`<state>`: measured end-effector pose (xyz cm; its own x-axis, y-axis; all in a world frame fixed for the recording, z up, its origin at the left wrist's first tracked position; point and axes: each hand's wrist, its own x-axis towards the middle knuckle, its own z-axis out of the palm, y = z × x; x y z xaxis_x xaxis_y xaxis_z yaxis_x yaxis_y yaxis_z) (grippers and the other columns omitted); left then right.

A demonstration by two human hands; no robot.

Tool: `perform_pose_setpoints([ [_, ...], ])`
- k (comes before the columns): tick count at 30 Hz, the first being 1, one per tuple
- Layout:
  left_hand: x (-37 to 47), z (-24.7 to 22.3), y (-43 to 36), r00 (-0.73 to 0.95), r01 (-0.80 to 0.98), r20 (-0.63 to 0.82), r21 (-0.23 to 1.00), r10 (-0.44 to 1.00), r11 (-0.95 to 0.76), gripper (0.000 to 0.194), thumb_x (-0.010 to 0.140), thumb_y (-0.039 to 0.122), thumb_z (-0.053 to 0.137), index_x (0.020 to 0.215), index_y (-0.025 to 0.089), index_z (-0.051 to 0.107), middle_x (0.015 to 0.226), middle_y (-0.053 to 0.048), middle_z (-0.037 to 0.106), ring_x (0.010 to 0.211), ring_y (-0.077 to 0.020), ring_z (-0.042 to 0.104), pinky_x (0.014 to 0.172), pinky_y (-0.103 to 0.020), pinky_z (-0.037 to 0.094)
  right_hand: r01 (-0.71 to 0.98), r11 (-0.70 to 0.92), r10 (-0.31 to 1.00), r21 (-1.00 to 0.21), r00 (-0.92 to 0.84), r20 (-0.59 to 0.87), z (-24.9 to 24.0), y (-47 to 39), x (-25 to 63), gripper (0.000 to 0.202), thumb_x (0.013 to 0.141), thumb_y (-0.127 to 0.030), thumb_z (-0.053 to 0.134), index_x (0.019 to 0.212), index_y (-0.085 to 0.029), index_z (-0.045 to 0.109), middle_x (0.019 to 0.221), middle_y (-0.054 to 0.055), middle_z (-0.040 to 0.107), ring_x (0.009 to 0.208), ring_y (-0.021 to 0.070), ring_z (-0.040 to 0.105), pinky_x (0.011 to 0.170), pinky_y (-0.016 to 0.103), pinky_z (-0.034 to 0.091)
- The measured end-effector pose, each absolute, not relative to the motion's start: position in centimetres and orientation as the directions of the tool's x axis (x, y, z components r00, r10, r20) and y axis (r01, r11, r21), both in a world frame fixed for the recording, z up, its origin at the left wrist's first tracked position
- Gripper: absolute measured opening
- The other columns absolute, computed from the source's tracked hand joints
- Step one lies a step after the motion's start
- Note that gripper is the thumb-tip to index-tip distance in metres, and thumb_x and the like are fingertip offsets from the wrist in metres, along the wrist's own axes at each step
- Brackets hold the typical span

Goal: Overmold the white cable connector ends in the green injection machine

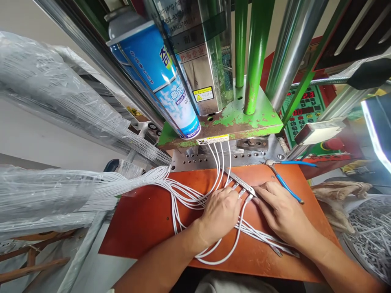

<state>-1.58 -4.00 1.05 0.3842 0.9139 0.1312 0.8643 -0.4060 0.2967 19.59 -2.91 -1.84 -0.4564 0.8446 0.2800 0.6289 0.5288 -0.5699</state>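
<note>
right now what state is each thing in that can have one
left hand: fingers on the white cable ends at the metal bar
right hand: fingers at the near end of the bar
metal bar: on the board, cable ends along it
pliers: lying down, handles spread
spray can: upright on the green plate
green plate: paint chipped
control panel: display lit red
white cables: bundled at left, fanning out over the board

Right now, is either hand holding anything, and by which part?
The right hand holds the bar by its near end. The left hand is at the plugs along it; its fingertips are hidden, so its grip can't be told.
</note>
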Motion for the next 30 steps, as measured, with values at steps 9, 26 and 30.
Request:
perform_pose_setpoints([
  [9,-2.0,2.7,-3.1,0.373,0.789,0.181,0.454,0.91,-0.413,0.025,0.1,0.026,0.058,0.076,0.019,0.063,0.076,-0.003,0.065,0.07,-0.0162,0.061,0.066,-0.03,0.042,0.659,0.509,0.858,-0.554,-0.438,0.269,-1.9,-2.8,19.4,0.018,0.106,-0.03,0.046,0.112,-0.02,0.06,0.099,0.008,0.056,0.093,0.0247,0.053,0.082,0.041,0.043],
  [26,-3.1,2.9,8.9,0.248,-0.523,-0.239,0.783,0.939,0.338,0.03,0.086,0.037,0.077,0.094,0.012,0.063,0.075,-0.002,0.06,0.058,-0.0103,0.056,0.057,-0.024,0.048,0.616,0.487,0.867,-0.619,-0.426,0.258,-1.8,-2.6,20.0,0.024,0.107,-0.038,0.048,0.125,-0.027,0.059,0.108,0.007,0.061,0.101,0.0233,0.06,0.089,0.039,0.049],
  [30,-3.1,1.1,9.4,0.238,-0.552,-0.196,0.778,0.951,0.299,0.033,0.084,0.04,0.08,0.09,0.011,0.064,0.069,0.003,0.05,0.049,-0.0027,0.038,0.044,-0.014,0.024,0.624,0.534,0.841,-0.57,-0.462,0.282,0.3,0.4,20.2,0.03,0.107,-0.038,0.048,0.132,-0.026,0.057,0.123,0.008,0.062,0.115,0.0232,0.059,0.101,0.038,0.048],
])
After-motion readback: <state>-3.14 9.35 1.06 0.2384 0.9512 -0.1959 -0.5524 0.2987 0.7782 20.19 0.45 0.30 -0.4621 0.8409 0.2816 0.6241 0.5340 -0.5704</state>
